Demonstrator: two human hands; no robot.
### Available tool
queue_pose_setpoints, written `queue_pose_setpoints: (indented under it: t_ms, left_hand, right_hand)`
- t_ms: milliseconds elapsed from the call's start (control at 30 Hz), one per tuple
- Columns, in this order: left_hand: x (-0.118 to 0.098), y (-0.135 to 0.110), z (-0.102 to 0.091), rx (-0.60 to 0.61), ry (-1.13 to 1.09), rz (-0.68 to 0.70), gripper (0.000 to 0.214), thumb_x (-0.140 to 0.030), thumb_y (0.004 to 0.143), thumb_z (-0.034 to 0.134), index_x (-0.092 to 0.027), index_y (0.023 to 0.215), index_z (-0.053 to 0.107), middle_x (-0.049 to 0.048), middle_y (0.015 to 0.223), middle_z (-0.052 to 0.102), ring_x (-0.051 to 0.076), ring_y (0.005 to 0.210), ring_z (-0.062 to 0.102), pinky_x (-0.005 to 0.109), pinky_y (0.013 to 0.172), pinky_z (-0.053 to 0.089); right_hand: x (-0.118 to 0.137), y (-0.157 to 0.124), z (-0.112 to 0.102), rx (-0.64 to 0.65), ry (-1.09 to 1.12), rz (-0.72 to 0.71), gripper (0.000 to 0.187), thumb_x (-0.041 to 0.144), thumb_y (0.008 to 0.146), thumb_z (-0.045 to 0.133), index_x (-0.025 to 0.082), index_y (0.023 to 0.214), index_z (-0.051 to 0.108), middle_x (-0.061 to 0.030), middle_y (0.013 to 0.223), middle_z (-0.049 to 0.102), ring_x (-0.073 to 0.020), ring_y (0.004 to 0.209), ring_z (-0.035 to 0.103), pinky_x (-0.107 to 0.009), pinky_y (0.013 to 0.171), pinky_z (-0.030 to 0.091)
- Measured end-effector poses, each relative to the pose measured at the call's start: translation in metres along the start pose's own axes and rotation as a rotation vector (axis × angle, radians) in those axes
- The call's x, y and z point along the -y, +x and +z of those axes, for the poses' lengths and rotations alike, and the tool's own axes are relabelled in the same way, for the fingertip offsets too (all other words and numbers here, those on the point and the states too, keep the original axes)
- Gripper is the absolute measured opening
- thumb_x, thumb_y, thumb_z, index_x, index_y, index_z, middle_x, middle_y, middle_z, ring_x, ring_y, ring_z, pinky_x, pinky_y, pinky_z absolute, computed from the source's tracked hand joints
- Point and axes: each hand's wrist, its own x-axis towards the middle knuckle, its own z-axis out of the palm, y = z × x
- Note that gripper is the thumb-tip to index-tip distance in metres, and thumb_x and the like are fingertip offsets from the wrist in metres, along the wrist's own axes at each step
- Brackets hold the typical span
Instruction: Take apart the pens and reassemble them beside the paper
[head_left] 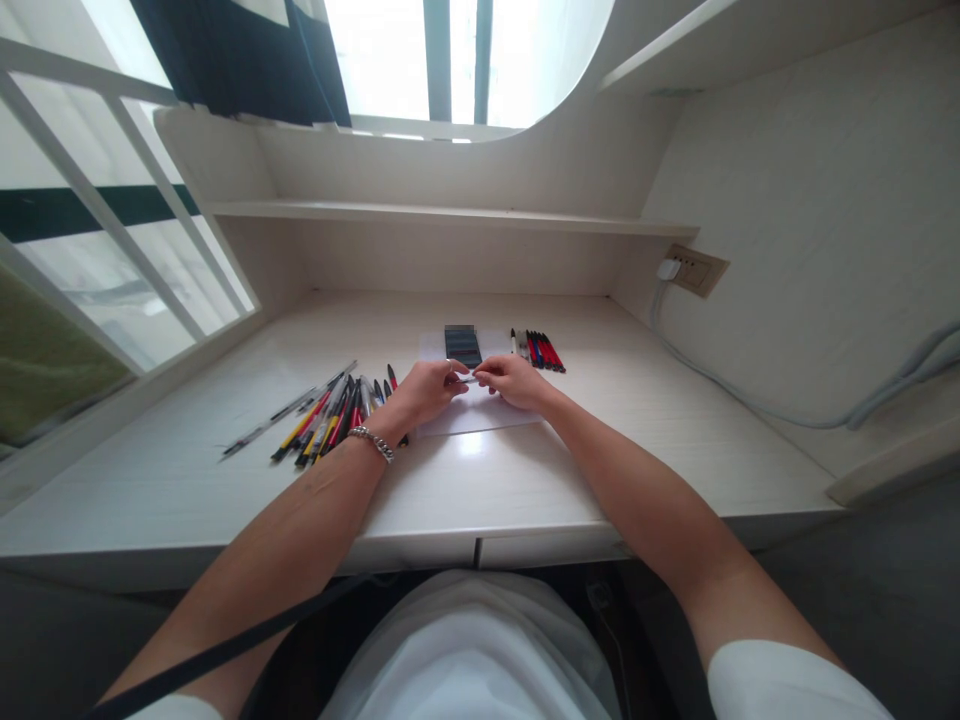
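Observation:
My left hand (425, 392) and my right hand (513, 380) meet over a white sheet of paper (480, 412) in the middle of the desk. Together their fingertips pinch a small thin pen part (466, 377); I cannot make out exactly what it is. A metal bracelet (371, 441) circles my left wrist. Left of my left hand lies a loose pile of several pens (330, 418) in red, yellow, black and blue. Behind my right hand sits a neat row of several red and dark pens (541, 351). A dark box (462, 344) rests at the paper's far edge.
The white desk (637, 420) has a shelf (450, 215) at the back and a window above. On the right wall a socket (694, 269) holds a white plug with a cable (750, 400) running along the desk. A railing (112, 220) stands at the left.

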Motion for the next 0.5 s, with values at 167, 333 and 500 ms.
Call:
queue_pose_setpoints:
  t_ms: [167,333,500]
  left_hand:
    - [0.003,0.000,0.000,-0.006,0.026,0.007,0.028,-0.029,0.085,0.060,-0.020,0.109,0.072,0.0064,0.092,0.076,0.018,0.082,0.068,0.027,0.076,0.049]
    - [0.006,0.000,-0.002,-0.003,0.047,-0.036,0.026,-0.030,0.085,0.058,-0.020,0.102,0.074,0.0070,0.090,0.075,0.018,0.079,0.066,0.027,0.073,0.049]
    - [0.009,0.001,-0.005,-0.001,0.068,-0.053,0.023,-0.030,0.082,0.059,-0.020,0.096,0.074,0.0058,0.085,0.073,0.017,0.075,0.064,0.026,0.069,0.047]
  right_hand:
    - [-0.003,0.001,-0.004,-0.089,0.001,0.004,0.017,0.024,0.078,0.069,0.015,0.091,0.075,-0.0056,0.082,0.071,-0.0136,0.072,0.062,-0.027,0.070,0.047]
    - [-0.006,0.001,-0.012,-0.090,0.030,0.036,0.019,0.023,0.075,0.071,0.015,0.093,0.074,-0.0070,0.088,0.072,-0.0125,0.069,0.061,-0.025,0.066,0.049]
    - [-0.015,0.002,-0.021,-0.077,0.061,0.068,0.022,0.022,0.075,0.072,0.014,0.095,0.074,-0.0078,0.088,0.072,-0.0095,0.061,0.057,-0.021,0.055,0.046]
